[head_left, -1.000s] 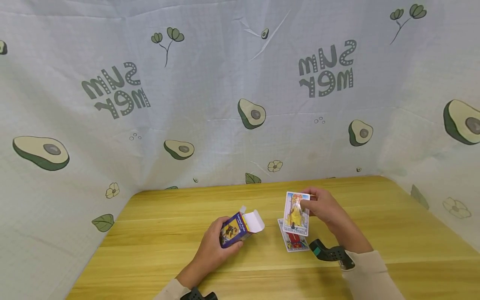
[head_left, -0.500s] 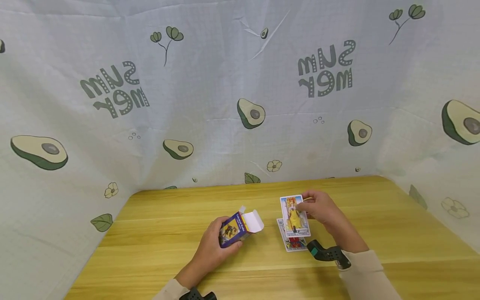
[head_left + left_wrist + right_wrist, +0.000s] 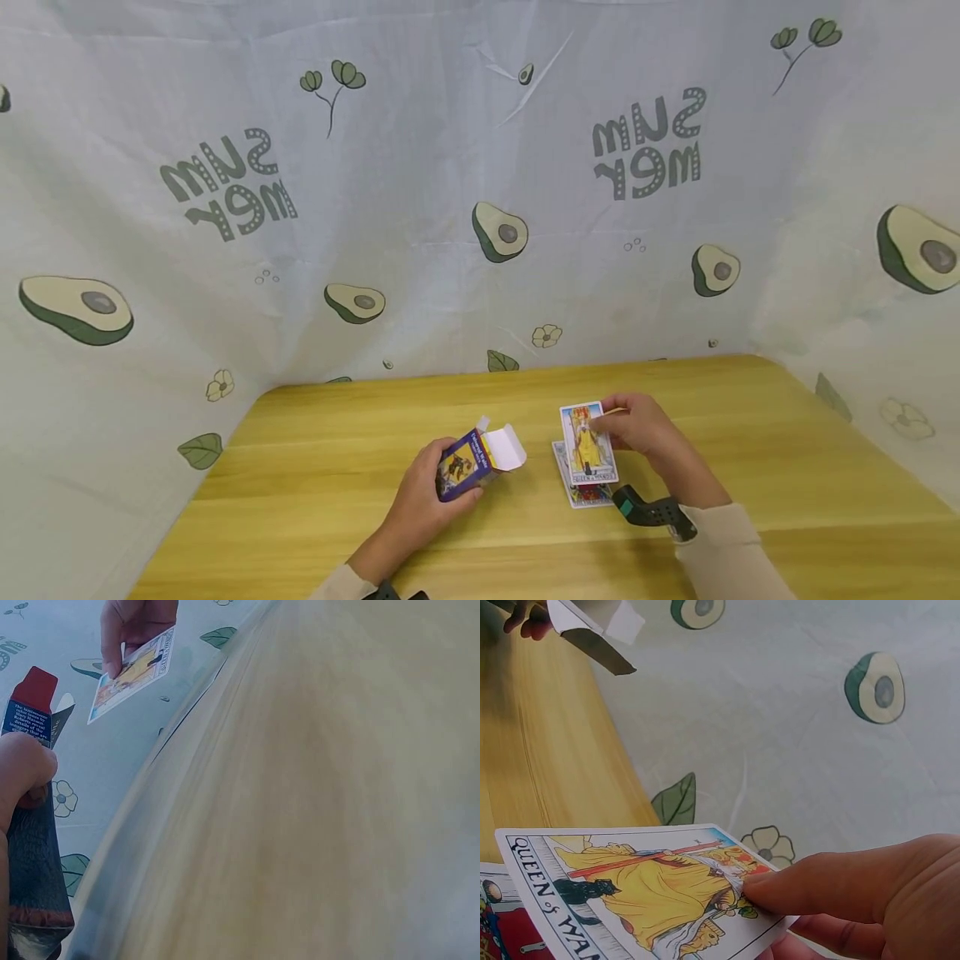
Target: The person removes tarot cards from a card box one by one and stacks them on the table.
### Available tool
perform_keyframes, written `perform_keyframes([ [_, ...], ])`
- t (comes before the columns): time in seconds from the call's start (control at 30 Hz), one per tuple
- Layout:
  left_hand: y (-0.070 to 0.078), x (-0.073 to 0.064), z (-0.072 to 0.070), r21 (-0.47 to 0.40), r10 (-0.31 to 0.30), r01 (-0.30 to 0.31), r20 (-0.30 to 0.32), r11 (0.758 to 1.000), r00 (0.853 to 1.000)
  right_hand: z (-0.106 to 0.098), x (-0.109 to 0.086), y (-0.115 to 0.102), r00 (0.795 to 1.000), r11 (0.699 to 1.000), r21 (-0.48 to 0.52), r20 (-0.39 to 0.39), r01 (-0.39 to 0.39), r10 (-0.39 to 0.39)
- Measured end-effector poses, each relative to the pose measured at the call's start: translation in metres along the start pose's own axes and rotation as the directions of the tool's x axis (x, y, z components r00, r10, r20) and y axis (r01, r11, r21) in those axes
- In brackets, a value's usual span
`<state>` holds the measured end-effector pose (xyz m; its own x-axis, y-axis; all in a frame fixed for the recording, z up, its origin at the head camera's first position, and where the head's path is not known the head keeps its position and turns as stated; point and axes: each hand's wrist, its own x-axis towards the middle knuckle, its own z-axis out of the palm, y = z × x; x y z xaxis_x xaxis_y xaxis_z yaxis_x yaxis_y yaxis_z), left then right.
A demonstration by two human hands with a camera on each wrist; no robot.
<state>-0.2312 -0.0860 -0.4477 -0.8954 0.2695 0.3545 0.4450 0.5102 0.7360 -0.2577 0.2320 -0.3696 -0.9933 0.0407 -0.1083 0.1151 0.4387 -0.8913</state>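
Observation:
My right hand (image 3: 641, 429) pinches a tarot card (image 3: 587, 446) between thumb and fingers; the right wrist view shows "Queen of Wan..." and a figure in yellow on it. Beneath it in the head view lies a second card (image 3: 592, 495) with red in its picture, partly covered by the first. Whether the two cards touch I cannot tell. On the left, my left hand (image 3: 423, 496) grips a purple tarot box (image 3: 461, 469), fingers and thumb round its sides. The box's white flap (image 3: 506, 447) stands open towards the cards. The inside of the box is hidden.
A wood-grain table (image 3: 337, 433) carries everything. Behind it and along both sides hangs a pale cloth (image 3: 427, 167) printed with avocados, meeting the table's far edge. Each wrist wears a dark camera strap (image 3: 652, 510).
My right hand and its card have moved slightly left and down in the head view, with the card's tilt changing. The left hand keeps the box in nearly the same place.

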Motion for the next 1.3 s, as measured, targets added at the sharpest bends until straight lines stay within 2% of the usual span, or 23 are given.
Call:
perform_keyframes([
  [0.13, 0.001, -0.002, -0.001, -0.003, -0.009, 0.009, 0.0, 1.0, 1.0, 0.002, -0.001, 0.002, 1.0, 1.0, -0.016, -0.01, -0.021, 0.021],
  [0.53, -0.001, -0.001, 0.002, 0.005, 0.025, -0.025, -0.015, 1.0, 1.0, 0.003, 0.003, 0.012, 0.996, 0.996, -0.025, -0.017, -0.086, 0.085],
  [0.8, 0.001, -0.001, 0.0, 0.014, 0.021, -0.021, -0.017, 1.0, 1.0, 0.005, 0.007, 0.019, 0.995, 0.994, -0.036, -0.007, -0.1, 0.1],
  [1.3, -0.002, 0.0, 0.001, 0.003, 0.052, -0.052, -0.017, 0.999, 0.998, 0.009, 0.012, 0.028, 0.993, 0.986, -0.12, 0.008, -0.12, 0.121],
])
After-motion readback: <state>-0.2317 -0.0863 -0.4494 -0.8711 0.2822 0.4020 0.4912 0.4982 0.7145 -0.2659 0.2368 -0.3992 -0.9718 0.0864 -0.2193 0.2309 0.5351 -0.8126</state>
